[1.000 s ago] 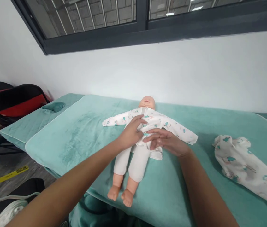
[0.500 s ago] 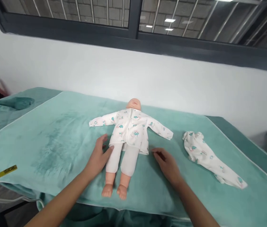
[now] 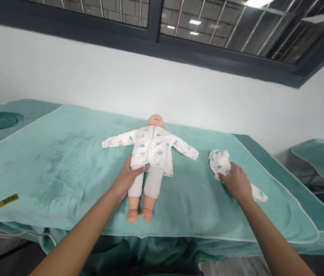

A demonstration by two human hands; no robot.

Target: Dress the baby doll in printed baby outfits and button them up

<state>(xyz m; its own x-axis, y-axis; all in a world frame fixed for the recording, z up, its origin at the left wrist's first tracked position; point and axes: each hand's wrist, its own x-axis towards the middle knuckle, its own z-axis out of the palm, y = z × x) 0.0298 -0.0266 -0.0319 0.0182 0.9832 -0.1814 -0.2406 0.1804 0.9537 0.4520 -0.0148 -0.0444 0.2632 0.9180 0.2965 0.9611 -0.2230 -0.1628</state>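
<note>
Teal plush sheeting (image 3: 196,207) bears a baby doll (image 3: 154,181) at centre frame in a printed jacket (image 3: 151,147); the left hand (image 3: 126,178) touches its thigh (image 3: 136,186), and, well apart, the right hand (image 3: 237,182) lies on a crumpled printed garment (image 3: 220,161), centre right; whether either grips, I cannot tell.
</note>
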